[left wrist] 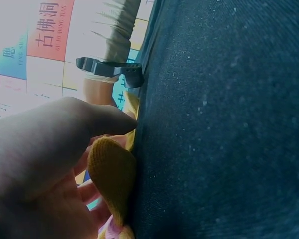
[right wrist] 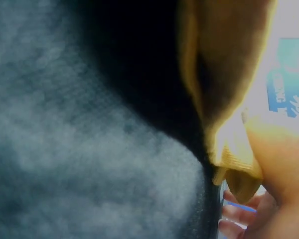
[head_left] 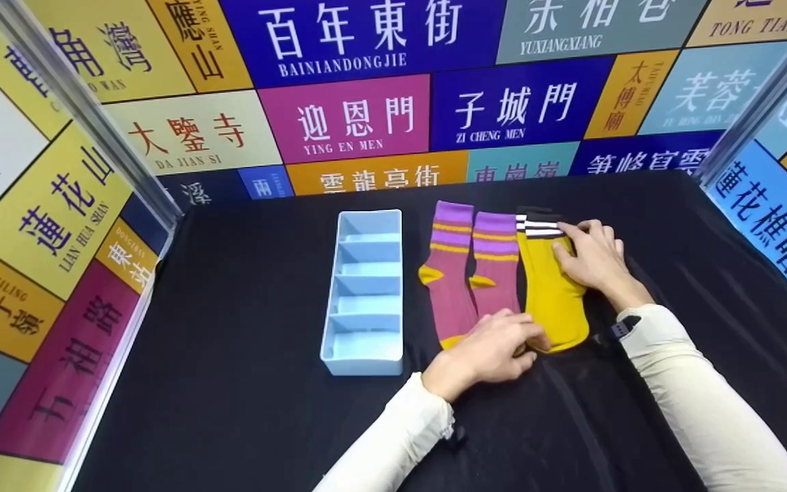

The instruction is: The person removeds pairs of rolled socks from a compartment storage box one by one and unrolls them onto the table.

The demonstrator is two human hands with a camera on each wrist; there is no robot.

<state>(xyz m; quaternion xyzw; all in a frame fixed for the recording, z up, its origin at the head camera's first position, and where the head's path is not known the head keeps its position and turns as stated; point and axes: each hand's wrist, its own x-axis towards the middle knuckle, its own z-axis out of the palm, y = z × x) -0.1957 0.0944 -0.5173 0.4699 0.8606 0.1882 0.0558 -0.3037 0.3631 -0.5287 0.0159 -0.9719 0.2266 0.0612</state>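
Note:
A yellow sock (head_left: 557,307) with a black cuff and white stripes lies flat, toe toward me. My right hand (head_left: 595,256) rests on its upper part, index finger stretched to the striped cuff and thumb spread lower down. At the toe end, my left hand (head_left: 492,348) touches the yellow fabric with its fingertips. It also covers the toe of a pink and purple sock (head_left: 496,273); a matching sock (head_left: 451,287) lies to its left. The left wrist view shows a straight left thumb (left wrist: 104,119) beside a yellow toe (left wrist: 112,174). Yellow fabric (right wrist: 234,149) shows blurred in the right wrist view.
A light blue box (head_left: 366,367) with several compartments in a row stands left of the socks. Black cloth (head_left: 229,342) covers the table. Sign-printed panels (head_left: 346,116) enclose the back and sides.

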